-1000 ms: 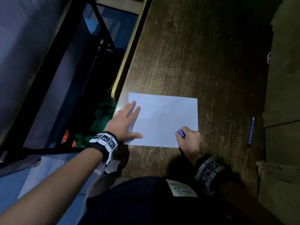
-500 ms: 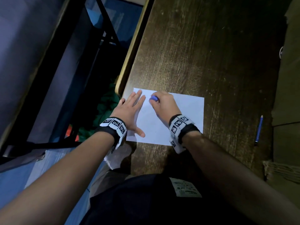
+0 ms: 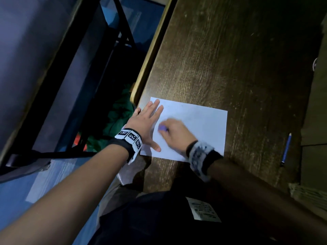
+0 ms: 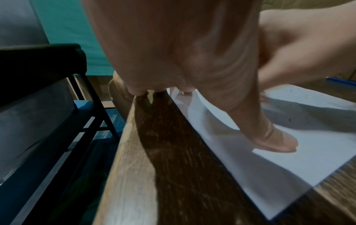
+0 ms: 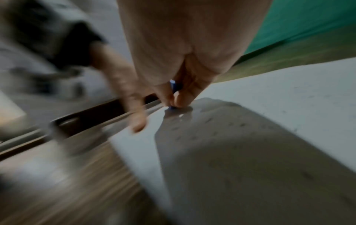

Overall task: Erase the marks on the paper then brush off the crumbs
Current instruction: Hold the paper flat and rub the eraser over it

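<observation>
A white sheet of paper (image 3: 200, 124) lies near the left edge of the dark wooden table (image 3: 221, 59). My left hand (image 3: 147, 121) lies flat with spread fingers on the sheet's left side, thumb (image 4: 277, 140) pressed on the paper (image 4: 308, 152). My right hand (image 3: 174, 131) is blurred and pinches a small blue-purple eraser (image 3: 162, 128) against the sheet just right of the left hand. In the right wrist view the eraser (image 5: 173, 86) shows between thumb and fingers, its tip on the paper (image 5: 289, 106). Small dark crumbs speckle the sheet.
A blue pencil (image 3: 286, 149) lies on the table to the right of the paper. The table's rounded left edge (image 3: 150, 55) drops to a dark chair frame (image 3: 122, 29) and floor. Brown cardboard (image 3: 316, 121) borders the table on the right.
My right hand with the eraser went from the sheet's near right corner up to its far left, and is now back toward the middle left. The left hand stays flat.
</observation>
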